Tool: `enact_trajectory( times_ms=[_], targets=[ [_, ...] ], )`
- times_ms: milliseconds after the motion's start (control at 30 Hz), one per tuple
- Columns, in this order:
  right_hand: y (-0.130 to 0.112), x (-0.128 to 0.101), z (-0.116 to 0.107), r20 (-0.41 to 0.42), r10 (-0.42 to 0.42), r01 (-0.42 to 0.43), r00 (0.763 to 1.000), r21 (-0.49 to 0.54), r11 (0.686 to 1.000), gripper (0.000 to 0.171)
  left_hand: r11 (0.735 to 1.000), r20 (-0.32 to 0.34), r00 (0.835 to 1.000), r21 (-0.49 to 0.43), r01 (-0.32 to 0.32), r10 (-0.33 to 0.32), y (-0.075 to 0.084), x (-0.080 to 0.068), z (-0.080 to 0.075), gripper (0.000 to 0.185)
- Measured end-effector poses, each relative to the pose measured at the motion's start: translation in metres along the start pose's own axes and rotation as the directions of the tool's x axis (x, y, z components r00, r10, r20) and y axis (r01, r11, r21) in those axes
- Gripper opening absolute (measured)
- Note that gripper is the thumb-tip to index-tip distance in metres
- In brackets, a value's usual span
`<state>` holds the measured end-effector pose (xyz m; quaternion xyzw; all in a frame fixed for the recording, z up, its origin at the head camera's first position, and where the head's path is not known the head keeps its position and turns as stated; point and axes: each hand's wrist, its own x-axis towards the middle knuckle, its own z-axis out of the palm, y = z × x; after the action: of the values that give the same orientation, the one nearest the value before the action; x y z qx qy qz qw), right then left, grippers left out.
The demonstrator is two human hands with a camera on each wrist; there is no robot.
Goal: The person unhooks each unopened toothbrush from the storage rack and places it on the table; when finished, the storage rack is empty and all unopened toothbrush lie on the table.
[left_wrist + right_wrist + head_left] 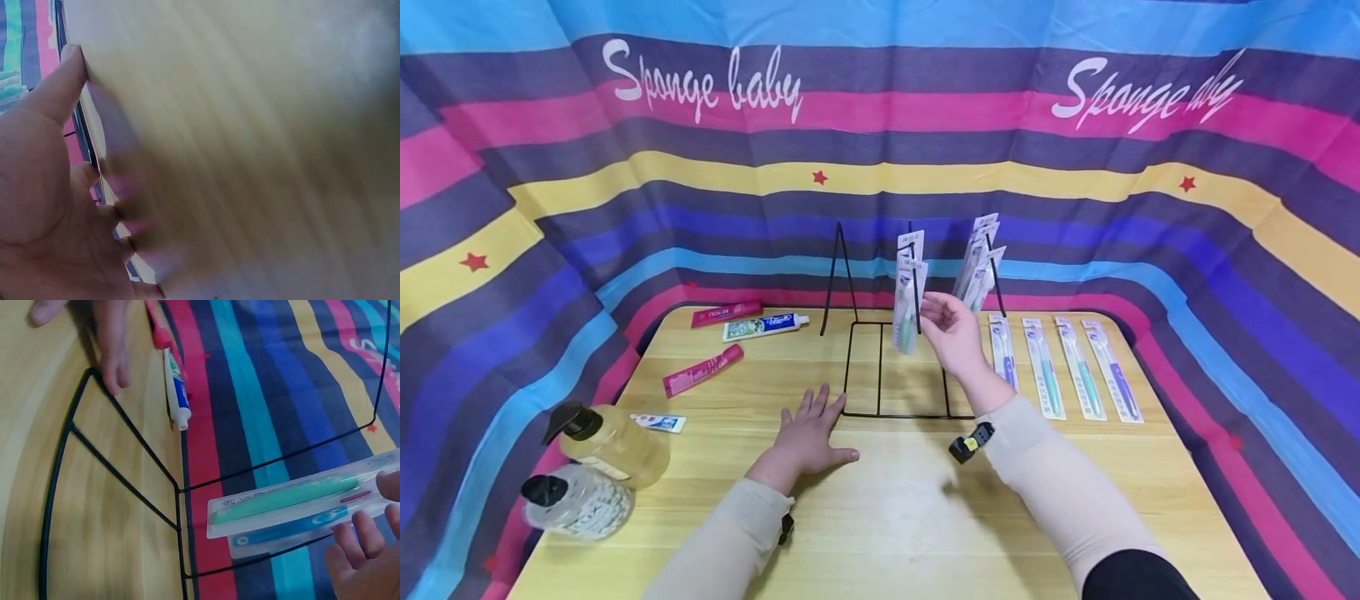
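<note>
A black wire display rack (880, 367) stands on the table. From its middle arm hangs a packaged green toothbrush (906, 321), with a packaged blue toothbrush (290, 528) behind it in the right wrist view. My right hand (953, 329) is at the right edge of these packs, its fingers loosely bent and thumb apart from the fingertips. In the right wrist view, the right hand (369, 547) overlaps the end of the packs. My left hand (808, 437) rests spread on the table by the rack's front left corner; its palm (31, 181) shows in the left wrist view.
More packaged toothbrushes (979, 267) hang on the rack's right arm. Several packaged toothbrushes (1078, 367) lie in a row to the right. Toothpaste tubes (765, 326) lie at the back left. Two pump bottles (617, 446) stand at the left edge. A striped curtain (880, 125) surrounds the table.
</note>
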<state>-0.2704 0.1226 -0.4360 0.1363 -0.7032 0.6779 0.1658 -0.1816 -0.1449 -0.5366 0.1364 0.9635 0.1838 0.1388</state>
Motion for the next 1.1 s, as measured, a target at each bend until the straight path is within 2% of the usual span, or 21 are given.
enact_trajectory(
  times_ms=[300,533,667,833,967,1100],
  targets=[
    [0.001,-0.002,0.014,-0.101,0.110,-0.117,0.989,-0.069,0.991,0.016,1.000,0.003,1.000,-0.006,-0.007,0.007,0.001,0.000,0.001,0.104],
    [-0.004,-0.021,0.009,-0.072,0.113,-0.114,0.991,-0.006,0.993,0.014,1.000,0.014,1.000,0.002,-0.010,0.010,0.002,0.001,0.000,0.104],
    [-0.012,-0.039,0.002,-0.043,0.111,-0.108,0.993,0.061,0.992,0.014,1.000,0.020,1.000,0.004,-0.013,0.013,0.004,0.002,-0.002,0.104],
    [-0.019,-0.067,-0.008,0.002,0.145,-0.145,0.989,0.104,0.984,0.012,1.000,0.027,1.000,-0.007,0.000,0.000,0.004,0.002,-0.003,0.105],
    [-0.019,-0.099,-0.027,0.059,0.177,-0.182,0.982,0.089,0.979,0.015,1.000,0.026,1.000,-0.012,0.009,-0.008,0.002,0.001,-0.002,0.105],
    [-0.016,-0.134,-0.058,0.091,0.248,-0.251,0.965,0.032,0.967,0.018,1.000,0.025,1.000,0.001,0.007,-0.007,0.000,0.002,0.000,0.108]
  ],
)
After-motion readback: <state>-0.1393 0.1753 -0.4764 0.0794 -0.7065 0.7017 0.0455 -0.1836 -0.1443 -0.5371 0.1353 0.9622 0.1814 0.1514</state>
